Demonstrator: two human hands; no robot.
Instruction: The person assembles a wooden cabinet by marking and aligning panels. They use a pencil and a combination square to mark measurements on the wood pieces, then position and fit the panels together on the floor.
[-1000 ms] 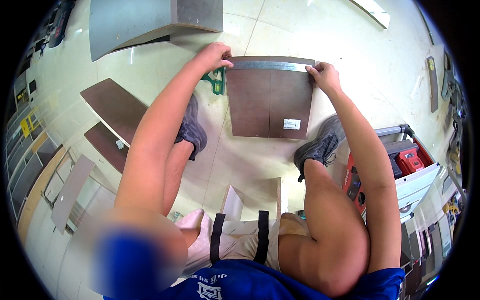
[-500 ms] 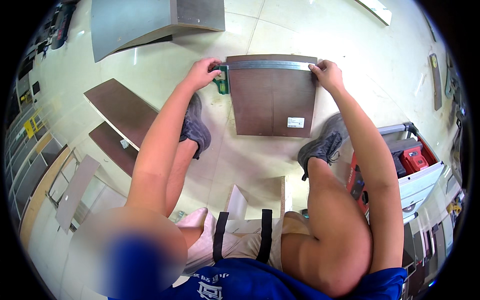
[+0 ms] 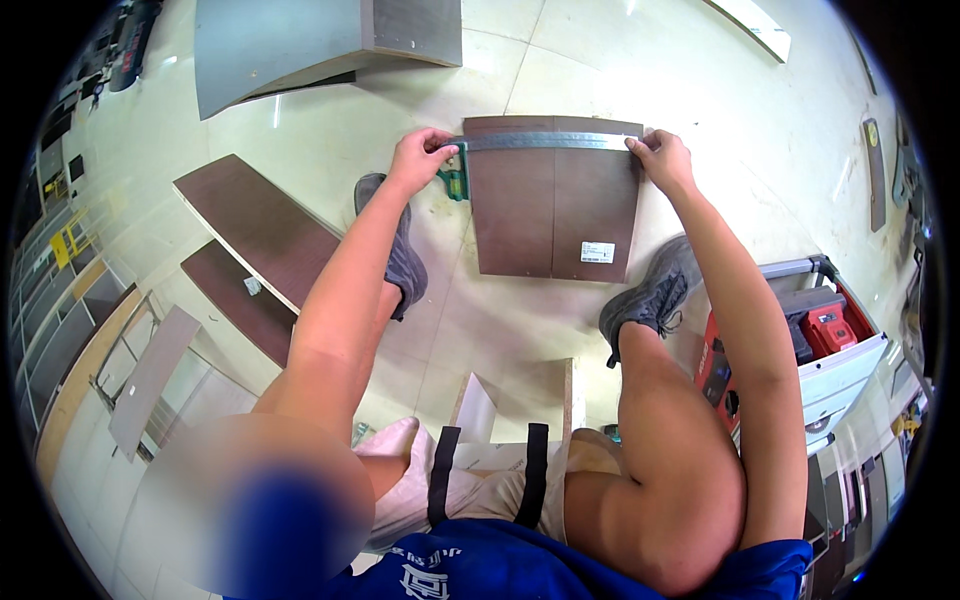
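Head view, left hand [image 3: 418, 158] and right hand [image 3: 660, 157] gripping metal square [image 3: 545, 142] across brown panel [image 3: 555, 210], red toolbox [image 3: 800, 340] nearby

Panel [image 3: 553, 205] lies on the floor [image 3: 700, 80] ahead of you, between your shoes. Square [image 3: 545, 141] sits across its far edge. Your left hand [image 3: 420, 155] is at the square's left end, right hand [image 3: 662, 158] at its right end. Spare boards [image 3: 255, 225] left, toolbox [image 3: 815, 335] right.

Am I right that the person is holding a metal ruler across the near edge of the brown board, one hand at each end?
Not quite: in the head view the metal ruler lies across the far edge of the brown board. The left hand and right hand do hold its two ends.
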